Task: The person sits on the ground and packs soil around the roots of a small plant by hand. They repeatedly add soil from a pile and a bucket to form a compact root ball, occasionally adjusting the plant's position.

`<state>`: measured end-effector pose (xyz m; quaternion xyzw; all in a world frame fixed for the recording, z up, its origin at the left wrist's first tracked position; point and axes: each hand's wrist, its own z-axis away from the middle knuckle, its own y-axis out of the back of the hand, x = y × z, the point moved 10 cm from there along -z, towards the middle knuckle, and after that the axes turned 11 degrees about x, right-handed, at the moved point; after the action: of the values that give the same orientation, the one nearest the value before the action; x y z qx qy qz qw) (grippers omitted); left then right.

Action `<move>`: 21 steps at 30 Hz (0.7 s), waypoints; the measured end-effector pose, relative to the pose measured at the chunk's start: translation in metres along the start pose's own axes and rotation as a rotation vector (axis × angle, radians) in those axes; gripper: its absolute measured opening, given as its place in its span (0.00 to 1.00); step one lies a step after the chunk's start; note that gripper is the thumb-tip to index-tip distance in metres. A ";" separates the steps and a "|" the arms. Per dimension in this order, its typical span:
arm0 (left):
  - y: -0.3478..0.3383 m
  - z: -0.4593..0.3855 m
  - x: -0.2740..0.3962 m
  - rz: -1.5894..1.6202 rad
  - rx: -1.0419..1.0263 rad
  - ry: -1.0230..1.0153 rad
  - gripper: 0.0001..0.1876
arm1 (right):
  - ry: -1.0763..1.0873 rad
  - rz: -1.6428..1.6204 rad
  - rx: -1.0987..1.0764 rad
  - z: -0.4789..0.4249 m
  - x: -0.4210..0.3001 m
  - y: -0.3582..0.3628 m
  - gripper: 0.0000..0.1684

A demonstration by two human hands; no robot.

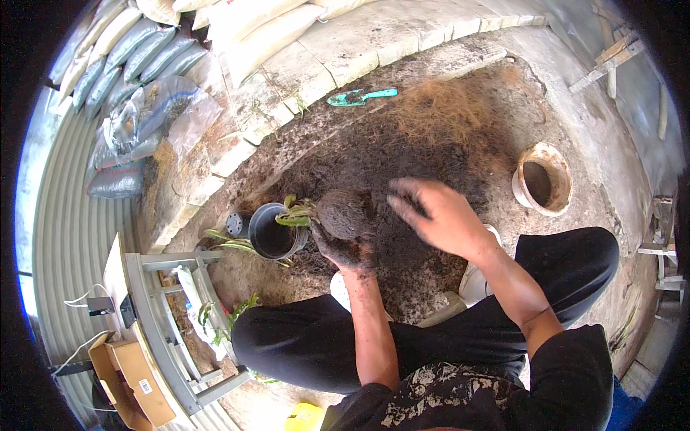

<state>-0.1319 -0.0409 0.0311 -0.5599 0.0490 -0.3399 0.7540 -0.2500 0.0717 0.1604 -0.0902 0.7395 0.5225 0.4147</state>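
Observation:
My left hand (347, 249), dark with soil, supports a plant's round root ball (343, 214) from below. The plant lies on its side, its short green leaves (294, 215) pointing left over the rim of a black plastic pot (263, 253). To the right, my right hand (434, 213) is raised above the dark soil (415, 167), apart from the root ball. Its fingers are spread and slightly blurred, with nothing seen in them.
Beyond the soil lie a turquoise hand trowel (362, 97) and loose brown fibre (447, 110). A dirty white pot (542, 180) stands at right. A small dark pot (235, 224) is beside the black one. At left are a grey metal-framed table (215, 392) and stacked bags (145, 51).

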 end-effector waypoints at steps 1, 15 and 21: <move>-0.002 0.002 -0.007 0.011 -0.010 0.052 0.34 | 0.040 -0.081 0.105 -0.005 -0.003 0.011 0.27; 0.031 -0.012 -0.055 -0.308 -0.125 0.120 0.28 | 0.572 -0.216 0.365 0.018 0.006 -0.061 0.31; 0.028 -0.006 -0.056 -0.225 -0.055 0.173 0.31 | 0.483 -0.091 0.296 0.007 -0.002 -0.050 0.37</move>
<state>-0.1650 -0.0096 -0.0127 -0.5508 0.0600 -0.4677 0.6887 -0.2167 0.0551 0.1255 -0.1838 0.8803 0.3531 0.2582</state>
